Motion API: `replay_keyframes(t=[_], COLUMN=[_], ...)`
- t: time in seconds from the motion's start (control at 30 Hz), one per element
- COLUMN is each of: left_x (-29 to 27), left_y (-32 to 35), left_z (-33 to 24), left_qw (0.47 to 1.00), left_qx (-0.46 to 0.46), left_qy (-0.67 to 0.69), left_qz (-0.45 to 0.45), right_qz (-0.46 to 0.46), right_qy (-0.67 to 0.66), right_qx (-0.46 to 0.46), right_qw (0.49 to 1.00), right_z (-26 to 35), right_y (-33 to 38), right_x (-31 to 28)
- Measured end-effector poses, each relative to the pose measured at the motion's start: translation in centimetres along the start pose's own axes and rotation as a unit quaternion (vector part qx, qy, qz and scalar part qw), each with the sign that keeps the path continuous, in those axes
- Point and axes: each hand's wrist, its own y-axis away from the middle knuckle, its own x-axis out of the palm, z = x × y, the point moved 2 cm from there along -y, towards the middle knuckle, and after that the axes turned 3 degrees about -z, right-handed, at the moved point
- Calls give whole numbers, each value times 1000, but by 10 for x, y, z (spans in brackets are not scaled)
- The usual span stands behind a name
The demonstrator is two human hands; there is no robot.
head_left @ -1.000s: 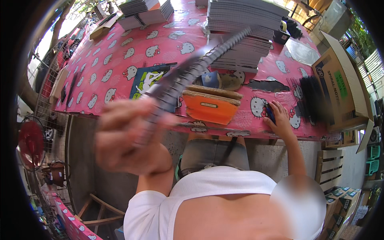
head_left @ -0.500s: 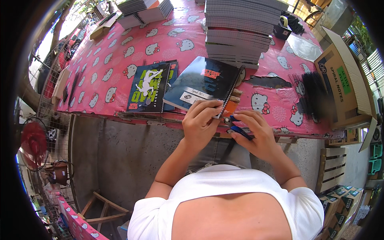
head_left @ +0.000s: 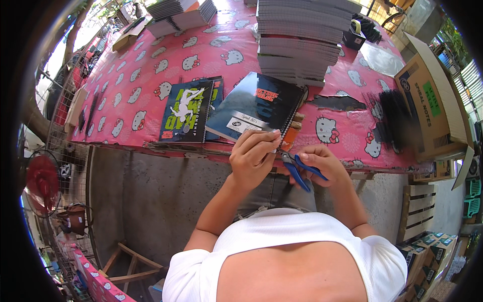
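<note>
A dark blue spiral notebook (head_left: 251,108) lies tilted near the table's front edge, its black coil (head_left: 293,115) along the right side. My left hand (head_left: 253,156) is closed on the notebook's near corner, thumb and fingers pinched at the coil's lower end. My right hand (head_left: 324,163) grips blue-handled wire cutters (head_left: 303,170), whose handles are spread apart. The cutters' metal jaws point at the coil end beside my left fingertips; whether they touch it I cannot tell. Left of this notebook, other notebooks (head_left: 186,110) with green lettering lie partly under one another.
A tall stack of coil-less paper blocks (head_left: 302,45) stands behind, with more notebooks (head_left: 181,17) at far left. Black plastic coils (head_left: 390,118) lie beside an open carton (head_left: 427,100) on the right. A tape dispenser (head_left: 354,38) sits farther back. The pink tablecloth has a torn patch (head_left: 337,103).
My right hand has turned and shifted slightly down and right. The cutters' blue handles now show spread, with the jaws at the coil end. My left hand has stayed at the notebook corner.
</note>
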Motion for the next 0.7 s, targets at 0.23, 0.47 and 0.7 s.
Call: replay_keyframes(t=[0.23,0.47,0.7], left_x=[-53,-171,-141], left_y=[-21,55,-30], left_z=[49,160,78], left_qw=[944,808,919], left_qx=[-66,-339,-241], left_qy=[17,-230,70], left_qz=[-323,-422,-303], right_qz=[-276,-391,-367], right_qy=[420,694,621], right_qx=[-312,-295,-500], right_qw=[807,528,479], right_z=[21,39,133], right_y=[11,22,-13], right_x=[-61,-119,-41])
